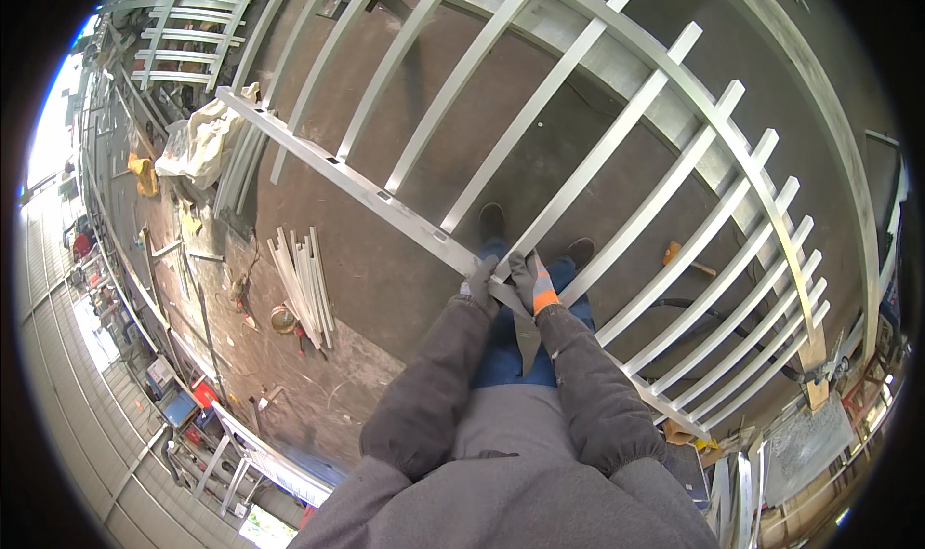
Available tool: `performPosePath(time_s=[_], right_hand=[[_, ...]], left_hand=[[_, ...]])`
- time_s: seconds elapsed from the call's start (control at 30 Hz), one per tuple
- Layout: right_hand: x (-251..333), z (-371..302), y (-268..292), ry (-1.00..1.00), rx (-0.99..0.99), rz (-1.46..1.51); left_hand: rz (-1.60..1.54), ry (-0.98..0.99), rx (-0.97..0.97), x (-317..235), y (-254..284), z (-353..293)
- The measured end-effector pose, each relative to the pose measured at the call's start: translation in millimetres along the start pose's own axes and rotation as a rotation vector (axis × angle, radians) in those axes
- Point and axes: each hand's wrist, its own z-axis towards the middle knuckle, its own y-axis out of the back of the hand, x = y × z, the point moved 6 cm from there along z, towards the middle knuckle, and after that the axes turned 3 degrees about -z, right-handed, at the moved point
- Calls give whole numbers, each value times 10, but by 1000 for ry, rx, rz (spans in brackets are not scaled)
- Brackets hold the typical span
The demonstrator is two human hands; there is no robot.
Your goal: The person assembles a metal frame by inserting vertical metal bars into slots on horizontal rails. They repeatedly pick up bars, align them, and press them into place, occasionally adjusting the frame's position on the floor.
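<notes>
A long pale metal rail with rectangular slots runs diagonally past my body. Several pale metal bars reach toward it from a wide cross rail on the far side. My left hand, in a dark glove, is closed round the slotted rail. Just beside it my right hand, in a grey glove with an orange cuff, is closed on the near end of one metal bar, where it meets the rail. Left of my hands, some bar ends lie close to the slots. The fingertips are partly hidden.
Loose pale strips lie on the floor at left, near a round-headed power tool. White sheeting lies at upper left. A yellow-orange block and a dark hose lie beneath the bars. A slatted frame stands at far left.
</notes>
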Motion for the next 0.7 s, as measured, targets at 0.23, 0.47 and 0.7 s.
performPosePath(time_s=[0.23,0.47,0.7], right_hand=[[-21,25,51,-13,15,-134],[186,-27,59,-178,-11,-245],[1000,369,17,-53,-147,-468]], left_hand=[[312,-81,-6,-422,-6,-228],[-137,-185,33,-1470,41,111],[-42,-119,32,-1452,165,369]])
